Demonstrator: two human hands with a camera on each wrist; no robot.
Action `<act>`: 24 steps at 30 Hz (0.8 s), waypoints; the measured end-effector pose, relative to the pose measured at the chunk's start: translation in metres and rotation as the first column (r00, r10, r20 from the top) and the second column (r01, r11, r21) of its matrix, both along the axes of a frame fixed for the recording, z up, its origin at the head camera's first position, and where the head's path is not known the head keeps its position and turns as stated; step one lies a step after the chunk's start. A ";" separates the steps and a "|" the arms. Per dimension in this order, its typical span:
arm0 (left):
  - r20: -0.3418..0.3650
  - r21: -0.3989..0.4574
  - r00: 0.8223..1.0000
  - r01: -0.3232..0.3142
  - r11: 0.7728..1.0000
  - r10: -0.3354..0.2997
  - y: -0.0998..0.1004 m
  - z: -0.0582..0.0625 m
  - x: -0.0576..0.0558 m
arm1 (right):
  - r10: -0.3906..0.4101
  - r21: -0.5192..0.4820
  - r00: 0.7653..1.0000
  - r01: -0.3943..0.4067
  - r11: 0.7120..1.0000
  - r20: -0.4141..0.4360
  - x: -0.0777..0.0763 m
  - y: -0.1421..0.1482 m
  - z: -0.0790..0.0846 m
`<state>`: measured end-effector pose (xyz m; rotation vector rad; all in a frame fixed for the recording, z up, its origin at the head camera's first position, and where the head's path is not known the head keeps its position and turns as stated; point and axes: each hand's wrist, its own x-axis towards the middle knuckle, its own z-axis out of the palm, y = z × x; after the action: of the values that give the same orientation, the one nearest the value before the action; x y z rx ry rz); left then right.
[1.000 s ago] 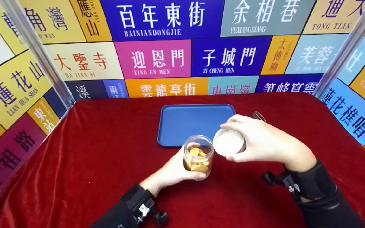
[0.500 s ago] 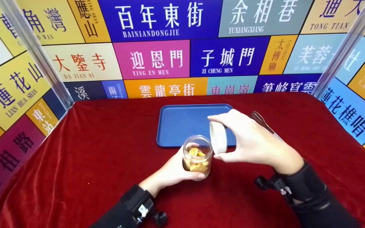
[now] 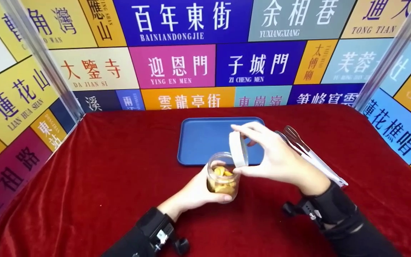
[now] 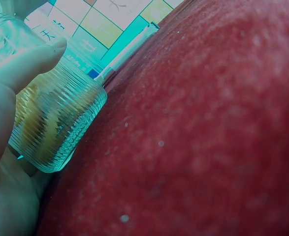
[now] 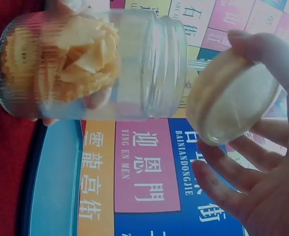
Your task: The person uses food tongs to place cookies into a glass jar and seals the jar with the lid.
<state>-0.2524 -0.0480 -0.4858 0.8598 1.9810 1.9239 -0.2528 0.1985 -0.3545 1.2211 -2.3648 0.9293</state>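
Note:
A clear glass jar [image 3: 222, 191] stands in the middle of the red cloth, its ribbed wall showing in the left wrist view. Yellow ridged chips [image 5: 87, 56] fill its lower part. My left hand [image 3: 194, 194] grips the jar around its side, thumb across the front. Above the jar's right rim, my right hand [image 3: 278, 160] holds a round pale lid [image 3: 238, 149] by its edge between thumb and fingers. The lid stands tilted nearly on edge, overlapping the rim in the head view. In the right wrist view a gap shows between lid [image 5: 233, 96] and jar mouth [image 5: 171, 66].
Behind the jar lies a blue tray [image 3: 202, 137]. Tongs [image 3: 319, 160] with dark heads and pale handles lie on the right, partly behind my right forearm. A wall of coloured panels with writing [image 3: 177, 66] rises behind the red cloth [image 3: 120, 160].
My right hand has moved left with the lid and turned it from facing the camera to on edge, closer over the jar mouth. More of the tongs shows. The left hand and jar stay put.

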 end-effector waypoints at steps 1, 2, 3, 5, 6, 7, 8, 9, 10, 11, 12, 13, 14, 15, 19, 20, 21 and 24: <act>0.000 0.004 1.000 0.001 1.000 -0.001 0.000 0.000 0.000 | -0.004 0.005 1.000 0.004 1.000 -0.002 -0.001 0.000 -0.001; -0.002 0.006 1.000 0.002 1.000 -0.002 0.000 0.000 0.000 | -0.009 0.017 1.000 0.009 1.000 0.003 -0.001 0.001 -0.002; -0.003 0.010 1.000 0.004 1.000 -0.004 0.000 0.000 0.000 | -0.013 0.033 1.000 0.013 0.999 0.007 -0.001 0.000 -0.003; -0.007 0.015 1.000 0.008 1.000 -0.008 0.000 0.000 0.000 | -0.020 0.068 0.999 0.018 0.998 0.028 -0.002 0.000 -0.006; -0.011 0.017 1.000 0.009 1.000 -0.009 0.000 0.000 0.000 | -0.021 0.078 0.999 0.018 0.997 0.038 -0.002 -0.001 -0.007; -0.014 0.017 1.000 0.010 1.000 -0.010 0.000 0.000 -0.001 | -0.019 0.081 0.998 0.015 0.997 0.052 -0.002 -0.002 -0.008; -0.020 0.012 1.000 0.009 1.000 -0.008 0.000 0.000 -0.001 | -0.016 0.080 0.998 0.011 0.997 0.066 -0.001 -0.004 -0.009; -0.025 0.005 1.000 0.003 1.000 -0.003 0.000 0.000 -0.001 | -0.013 0.076 0.997 0.007 0.997 0.076 -0.001 -0.005 -0.011; -0.031 -0.004 1.000 -0.003 1.000 0.003 -0.001 0.000 -0.001 | -0.009 0.069 0.996 0.003 0.998 0.084 -0.001 -0.006 -0.012; -0.035 -0.012 0.999 -0.009 1.000 0.009 -0.001 0.000 -0.001 | -0.002 0.061 0.996 -0.003 0.998 0.093 -0.001 -0.007 -0.014; -0.039 -0.024 0.999 -0.017 1.000 0.016 -0.001 0.000 -0.001 | 0.002 0.058 0.995 -0.007 0.998 0.097 -0.001 -0.009 -0.015; -0.043 -0.038 0.999 -0.025 0.999 0.024 -0.001 0.000 0.000 | 0.003 0.058 0.995 -0.009 0.998 0.098 -0.001 -0.010 -0.017; -0.045 -0.050 0.999 -0.033 0.998 0.031 -0.002 0.000 0.000 | 0.002 0.060 0.995 -0.008 0.998 0.097 -0.001 -0.012 -0.019; -0.046 -0.056 0.998 -0.037 0.998 0.035 -0.002 0.000 0.001 | 0.003 0.060 0.995 -0.008 0.998 0.096 -0.001 -0.013 -0.020; -0.047 -0.059 0.998 -0.034 0.998 0.031 -0.002 0.000 0.002 | -0.003 0.065 0.996 -0.002 0.998 0.085 0.000 -0.018 -0.026; -0.049 -0.058 0.998 -0.032 0.998 0.029 -0.002 0.000 0.002 | -0.010 0.066 0.996 0.004 0.998 0.088 0.000 -0.020 -0.027; -0.050 -0.053 0.998 -0.028 0.998 0.026 -0.001 0.000 0.001 | -0.015 0.065 0.995 0.009 0.998 0.094 0.000 -0.020 -0.028; -0.053 -0.052 0.998 -0.021 0.998 0.018 -0.001 0.001 0.001 | -0.032 0.068 0.993 0.024 0.997 0.112 0.001 -0.023 -0.030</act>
<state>-0.2516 -0.0488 -0.4852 0.8896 2.0677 1.8695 -0.2521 0.1760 -0.3842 1.1855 -2.5131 0.9412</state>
